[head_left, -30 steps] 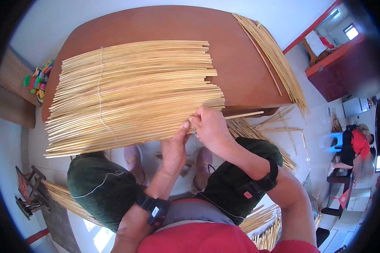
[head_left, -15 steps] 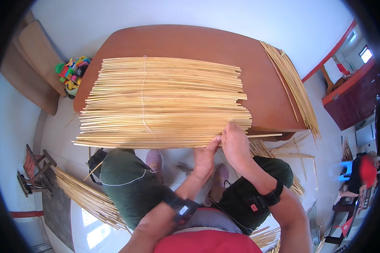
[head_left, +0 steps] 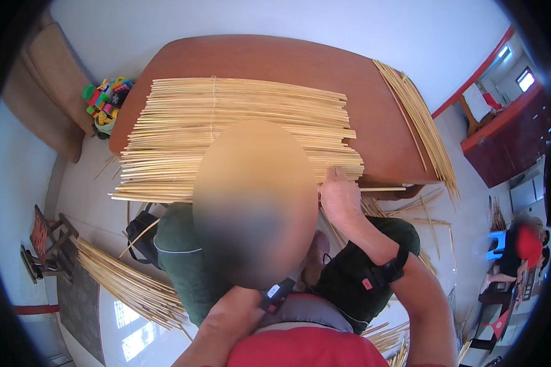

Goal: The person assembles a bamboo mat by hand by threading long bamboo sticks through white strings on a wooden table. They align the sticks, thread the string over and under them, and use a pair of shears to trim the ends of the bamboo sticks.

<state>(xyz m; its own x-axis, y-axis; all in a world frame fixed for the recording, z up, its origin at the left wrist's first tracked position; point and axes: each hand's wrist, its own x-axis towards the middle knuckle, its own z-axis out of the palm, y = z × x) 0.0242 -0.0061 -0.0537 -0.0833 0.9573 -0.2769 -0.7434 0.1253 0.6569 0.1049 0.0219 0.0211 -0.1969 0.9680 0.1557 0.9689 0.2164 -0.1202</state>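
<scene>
A mat of straw-coloured reed stalks (head_left: pixel 177 122) lies on the brown table, its near edge over my knees. A thin white thread (head_left: pixel 213 101) crosses the stalks left of the middle. My right hand (head_left: pixel 341 194) is closed at the mat's near right corner, gripping a stalk whose end (head_left: pixel 382 189) sticks out to the right. A large blurred oval covers the middle of the view and the mat's near part. My left forearm (head_left: pixel 226 318) reaches up under that blur, which hides my left hand and its fingers.
Loose stalks (head_left: pixel 419 128) lie along the table's (head_left: pixel 257 55) right edge. A bundle of stalks (head_left: pixel 128 281) rests on the floor at left, near a small folding stool (head_left: pixel 49 241). Colourful toys (head_left: pixel 107 101) stand beyond the table's left side. Another person (head_left: pixel 526 241) sits far right.
My left forearm has drawn back toward my body, and a blur now covers the hand that was beside my right one. My right hand stays at the mat's near right corner.
</scene>
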